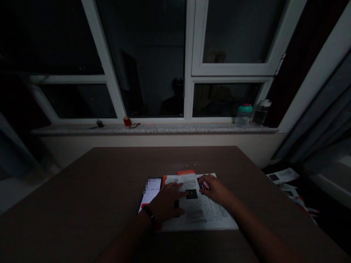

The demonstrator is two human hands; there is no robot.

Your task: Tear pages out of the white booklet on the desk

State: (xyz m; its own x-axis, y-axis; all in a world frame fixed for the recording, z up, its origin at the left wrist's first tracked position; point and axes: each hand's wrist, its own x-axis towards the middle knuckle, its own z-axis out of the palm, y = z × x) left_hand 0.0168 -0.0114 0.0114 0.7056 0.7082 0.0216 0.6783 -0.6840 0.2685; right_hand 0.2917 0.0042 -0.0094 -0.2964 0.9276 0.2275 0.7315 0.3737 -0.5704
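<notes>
Printed pages [216, 215] with orange edges lie on the dark table, with a narrower printed strip [194, 210] on top. Across the left part of the pages my left hand [168, 201] rests with fingers spread, a dark band on its wrist. My right hand [215, 188] is closed at the strip's upper right edge, around a small pink object [206, 185] whose kind I cannot make out. Left of the pages, partly behind my left hand, is a lit phone [150, 195] showing a timer.
Small pale scraps [195, 163] lie beyond the pages on the table [109, 182]. A windowsill [170, 128] behind carries a teal-lidded bottle [244, 114], a clear bottle [261, 112] and a small red jar [127, 121]. Papers [285, 177] lie low at the right.
</notes>
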